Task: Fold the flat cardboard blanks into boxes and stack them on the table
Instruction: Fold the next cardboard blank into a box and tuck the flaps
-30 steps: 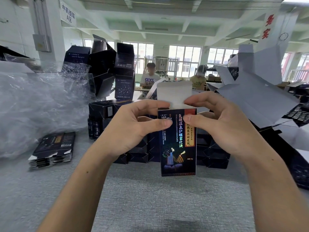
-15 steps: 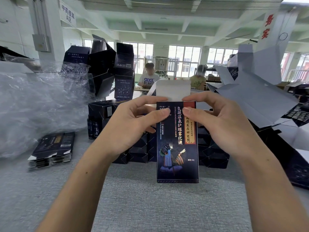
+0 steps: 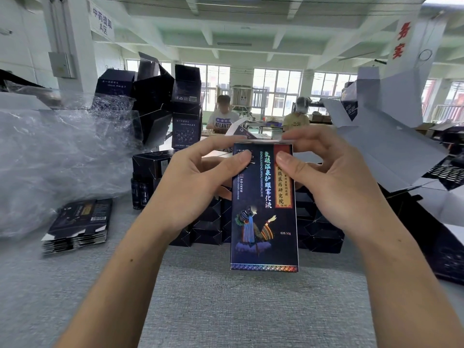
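I hold a dark printed cardboard box point(image 3: 263, 217) upright above the grey table point(image 3: 226, 310), its front face toward me. My left hand point(image 3: 190, 187) grips its upper left edge, thumb on the front. My right hand point(image 3: 334, 182) grips the upper right, thumb on the front and fingers over the folded white top flap. A pile of flat dark blanks point(image 3: 77, 226) lies on the table at the left. Folded dark boxes point(image 3: 208, 227) are stacked in rows behind the held box.
Crumpled clear plastic wrap point(image 3: 57, 159) covers the left side. Tall dark cartons point(image 3: 185, 106) stand piled at the back left. Large grey unfolded cardboard sheets point(image 3: 386, 144) lean at the right. Two people sit at a far table.
The white top flap stood up above the box earlier; now it is folded down flat under my right fingers. The box has come lower and closer to me.
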